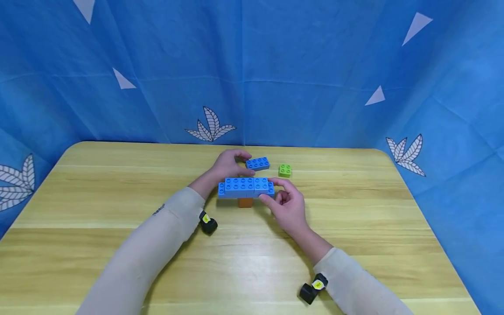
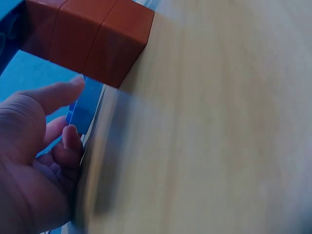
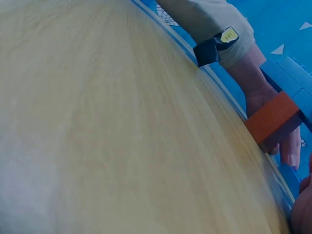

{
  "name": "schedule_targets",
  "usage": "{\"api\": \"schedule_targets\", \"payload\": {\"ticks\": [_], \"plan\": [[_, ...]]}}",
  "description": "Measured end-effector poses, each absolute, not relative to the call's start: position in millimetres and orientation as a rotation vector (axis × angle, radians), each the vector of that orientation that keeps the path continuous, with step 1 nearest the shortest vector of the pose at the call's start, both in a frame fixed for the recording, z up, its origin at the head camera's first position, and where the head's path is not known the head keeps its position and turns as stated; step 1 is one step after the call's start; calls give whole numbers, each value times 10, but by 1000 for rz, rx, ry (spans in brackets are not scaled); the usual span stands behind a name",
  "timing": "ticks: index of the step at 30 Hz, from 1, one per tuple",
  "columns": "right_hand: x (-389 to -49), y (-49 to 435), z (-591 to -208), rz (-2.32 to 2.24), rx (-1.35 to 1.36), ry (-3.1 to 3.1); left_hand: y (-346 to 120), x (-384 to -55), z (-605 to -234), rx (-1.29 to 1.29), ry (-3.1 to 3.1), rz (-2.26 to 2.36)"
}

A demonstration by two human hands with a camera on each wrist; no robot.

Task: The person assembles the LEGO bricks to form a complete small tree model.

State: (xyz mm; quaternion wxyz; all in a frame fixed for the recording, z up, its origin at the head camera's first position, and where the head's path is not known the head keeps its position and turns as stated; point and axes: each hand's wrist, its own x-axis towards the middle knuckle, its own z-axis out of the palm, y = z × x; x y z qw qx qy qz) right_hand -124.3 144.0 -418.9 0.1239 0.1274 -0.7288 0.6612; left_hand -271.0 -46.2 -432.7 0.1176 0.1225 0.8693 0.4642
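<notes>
The pale wood-grain table (image 1: pixel 118 201), rounded at its far corners, stood before blue curtains (image 1: pixel 299 52) printed with white triangles and leaves. Beyond the table's centre, the right hand (image 1: pixel 289 210) pinched the right end of a row of blue blocks (image 1: pixel 239 187) joined above an orange post (image 1: pixel 245 203), while the left hand (image 1: pixel 229 164) had thumb and fingers parted about the left end of a loose blue brick (image 1: pixel 258 164); whether they gripped it could not be determined. A small green brick (image 1: pixel 285 170) lay to the right of that brick
</notes>
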Motion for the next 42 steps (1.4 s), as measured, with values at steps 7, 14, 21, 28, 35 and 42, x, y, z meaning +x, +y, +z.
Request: {"api": "schedule_targets", "payload": {"ticks": [7,14,21,28,35,42], "plan": [[-1252,1428,-4191,1945,372,-2122,-449,-2723,-4351,316,2578,1320],[-1249,1422,-4182,1952,366,-2124,-495,-2716,-4324,297,2558,1320],[-1244,1428,-4183,1959,353,-2118,-596,-2681,-4316,288,2513,1380],[-1246,1437,-4204,1963,355,-2123,-711,-2607,-4304,294,2515,1416],[-1235,1421,-4203,1952,345,-2130,-885,-2480,-4238,268,2522,1428],[-1236,1417,-4211,1942,339,-2124,-1135,-2364,-4183,219,2510,1471]]}}
